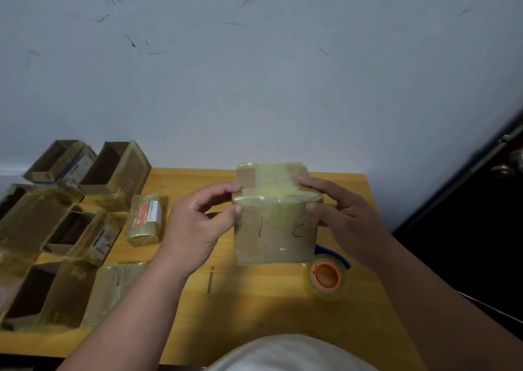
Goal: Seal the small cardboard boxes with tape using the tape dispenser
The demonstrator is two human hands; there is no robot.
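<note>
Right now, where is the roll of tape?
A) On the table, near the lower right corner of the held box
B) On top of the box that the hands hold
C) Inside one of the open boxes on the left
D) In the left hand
A: the roll of tape lies on the table beside the lower right corner of the box, which the left hand and right hand grip.

Wood table (254, 300), scuffed wall (254, 59) — dark door (467, 215)
</note>
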